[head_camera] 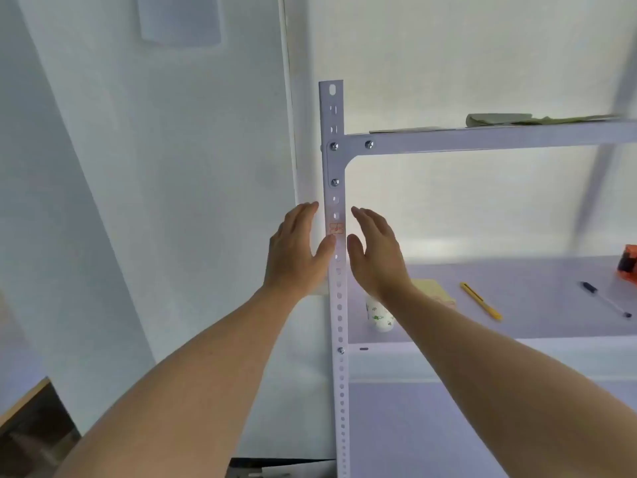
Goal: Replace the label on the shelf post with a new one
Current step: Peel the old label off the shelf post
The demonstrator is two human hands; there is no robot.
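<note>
Left hand (296, 246) and right hand (375, 250) flank the shelf post (339, 322), fingers straight, gripping nothing. Post runs vertically at frame centre; its label (336, 229), small, pale, orange-printed, sits between the hands.

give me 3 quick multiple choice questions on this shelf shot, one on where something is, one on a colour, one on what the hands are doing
1. Where does the yellow cutter lie?
A. on the top shelf
B. on the lower shelf board, between the sticky pad and the pen
C. on the floor

2. What colour is the print on the label on the post?
A. red-orange
B. blue
C. black

3. How are the left hand and right hand?
A. both gripping a screwdriver
B. one holding a cup
C. both open, either side of the post

Answers:
1 B, it lies flat there, right of the pad.
2 A, reddish marks show on the pale label.
3 C, the fingers are straight and hold nothing.
</note>
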